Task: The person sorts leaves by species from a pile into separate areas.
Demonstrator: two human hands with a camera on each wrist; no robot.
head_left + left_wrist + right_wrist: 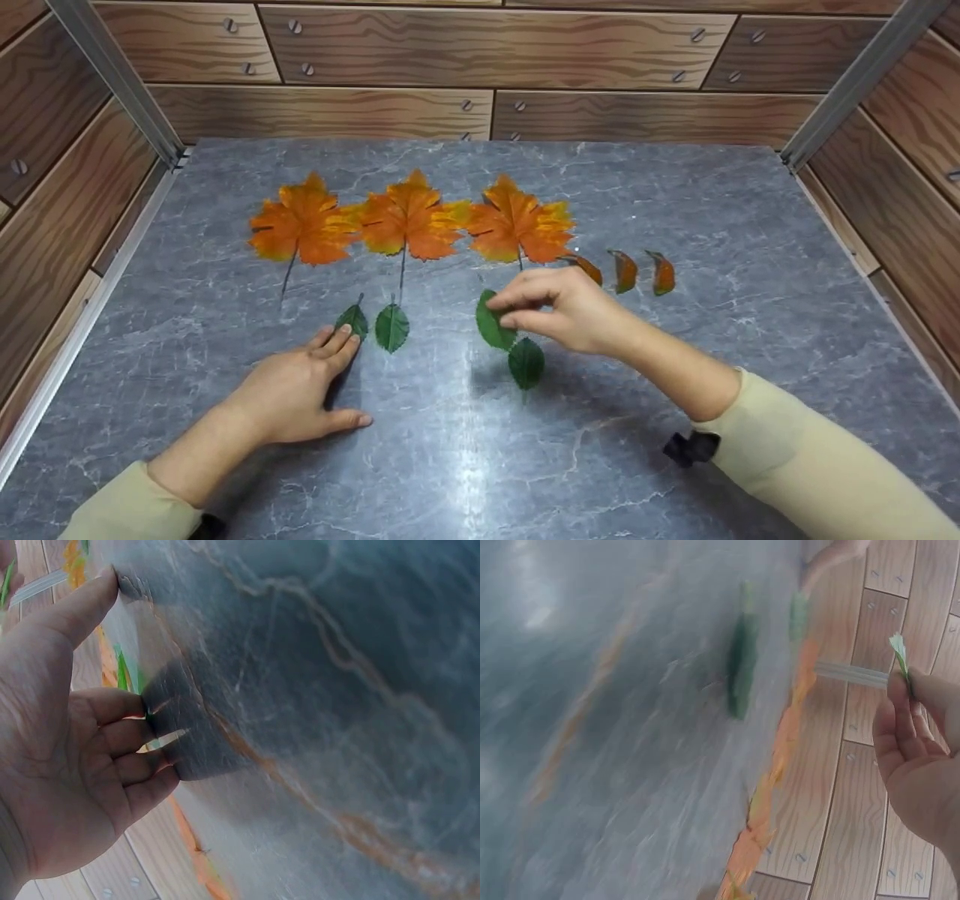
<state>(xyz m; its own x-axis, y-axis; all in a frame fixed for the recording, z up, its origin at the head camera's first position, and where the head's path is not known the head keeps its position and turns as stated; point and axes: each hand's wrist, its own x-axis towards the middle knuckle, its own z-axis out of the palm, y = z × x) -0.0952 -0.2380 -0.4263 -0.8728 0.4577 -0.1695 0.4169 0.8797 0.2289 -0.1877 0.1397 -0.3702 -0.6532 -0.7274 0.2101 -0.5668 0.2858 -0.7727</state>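
Observation:
My right hand [574, 311] pinches a green leaf [493, 321] between thumb and fingers; in the right wrist view that leaf [899, 652] stands out from the fingertips, off the tabletop. Just below it in the head view, another green leaf [526, 364] lies on the table. At the left, my left hand [296, 394] rests with fingers extended, the fingertips on a green leaf [352, 319] and partly covering it. Beside that lies one more green leaf [392, 328]. The left wrist view shows the left hand [82, 742] palm side, holding nothing.
Three orange maple leaves [409, 217] form a row across the back of the grey marbled table [420, 465]. Three small curled orange-brown pieces [624, 271] lie to their right, one partly behind the right hand. Wood-patterned walls [495, 45] enclose the table.

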